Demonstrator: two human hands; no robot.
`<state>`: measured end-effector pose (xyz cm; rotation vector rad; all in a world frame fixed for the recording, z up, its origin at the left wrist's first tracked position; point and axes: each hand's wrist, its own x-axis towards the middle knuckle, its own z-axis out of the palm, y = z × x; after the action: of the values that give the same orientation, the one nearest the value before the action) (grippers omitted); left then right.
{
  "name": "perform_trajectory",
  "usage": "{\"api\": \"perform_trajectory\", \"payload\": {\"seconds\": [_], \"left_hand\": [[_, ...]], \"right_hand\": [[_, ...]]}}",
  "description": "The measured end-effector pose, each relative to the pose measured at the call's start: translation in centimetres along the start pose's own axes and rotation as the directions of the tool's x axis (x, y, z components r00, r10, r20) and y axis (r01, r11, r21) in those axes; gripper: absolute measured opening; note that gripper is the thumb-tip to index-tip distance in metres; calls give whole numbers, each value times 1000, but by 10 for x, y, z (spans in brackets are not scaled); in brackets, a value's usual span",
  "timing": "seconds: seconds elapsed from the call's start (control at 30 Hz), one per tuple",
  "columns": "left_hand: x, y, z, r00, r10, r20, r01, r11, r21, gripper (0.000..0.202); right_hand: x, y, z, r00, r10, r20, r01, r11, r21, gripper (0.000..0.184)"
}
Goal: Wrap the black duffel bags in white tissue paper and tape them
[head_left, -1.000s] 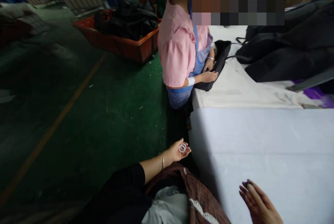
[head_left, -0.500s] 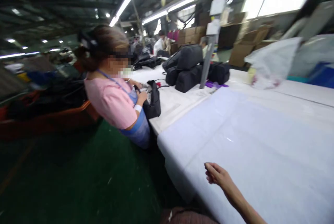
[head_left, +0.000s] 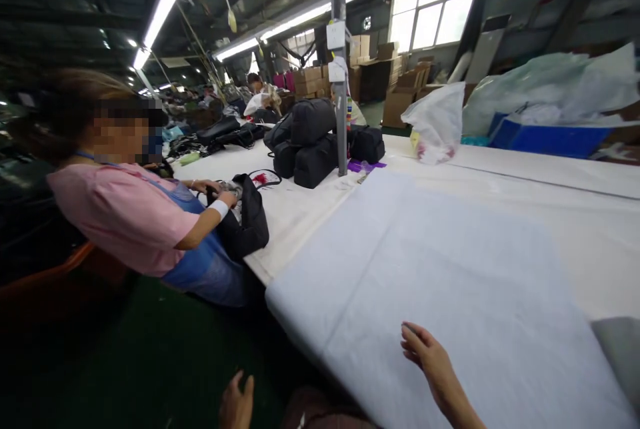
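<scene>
Low at the bottom edge, my left hand (head_left: 237, 403) hangs over the dark floor beside the table, holding nothing I can see, thumb and finger apart. My right hand (head_left: 429, 361) hovers above the pale bluish-white sheet (head_left: 415, 262) spread over the table. Its fingers are loosely bent with small gaps between them. A small grey spot shows at one fingertip; I cannot make out what it is. Both hands are away from the black bags.
On my left a co-worker in a pink top (head_left: 135, 209) handles an open black bag (head_left: 253, 222) at the table's edge. Black bags (head_left: 315, 155) are stacked by a metal post (head_left: 342, 102). Farther right are a white plastic bag (head_left: 437, 122) and a blue bin (head_left: 545, 139).
My view has turned right, so the co-worker and bags now sit farther left. My left hand has come into view at the bottom. My right hand stays over the sheet.
</scene>
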<state>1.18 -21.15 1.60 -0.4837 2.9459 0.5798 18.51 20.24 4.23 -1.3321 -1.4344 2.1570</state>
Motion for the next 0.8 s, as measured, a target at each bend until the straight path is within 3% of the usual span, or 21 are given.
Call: {"api": "perform_trajectory", "payload": {"seconds": [0.07, 0.13, 0.27, 0.43, 0.6, 0.67, 0.7, 0.8], "left_hand": [[18, 30, 21, 994, 95, 49, -93, 995, -38, 25], [36, 68, 41, 960, 275, 50, -269, 957, -107, 28], [70, 150, 69, 837, 546, 27, -523, 815, -251, 30], [123, 266, 96, 674, 736, 70, -624, 617, -479, 33], [178, 410, 126, 543, 832, 118, -597, 481, -642, 34], [198, 471, 145, 431, 897, 102, -696, 402, -596, 35], [208, 502, 156, 400, 911, 105, -718, 382, -582, 36], [239, 591, 193, 362, 924, 120, -752, 366, -548, 38]], "right_hand": [[5, -6, 5, 999, 3, -50, -2, 1000, 8, 73], [15, -15, 13, 996, -19, -88, 18, 1000, -18, 72], [58, -40, 37, 964, -156, -213, 117, 976, -184, 70], [147, -55, 65, 857, -373, -356, 196, 874, -444, 67], [219, -22, 76, 700, -606, -378, 283, 721, -632, 70], [231, -3, 76, 658, -686, -311, 305, 620, -723, 66], [234, 5, 75, 640, -721, -265, 310, 558, -770, 62], [232, 21, 73, 600, -783, -163, 299, 409, -862, 50]]}}
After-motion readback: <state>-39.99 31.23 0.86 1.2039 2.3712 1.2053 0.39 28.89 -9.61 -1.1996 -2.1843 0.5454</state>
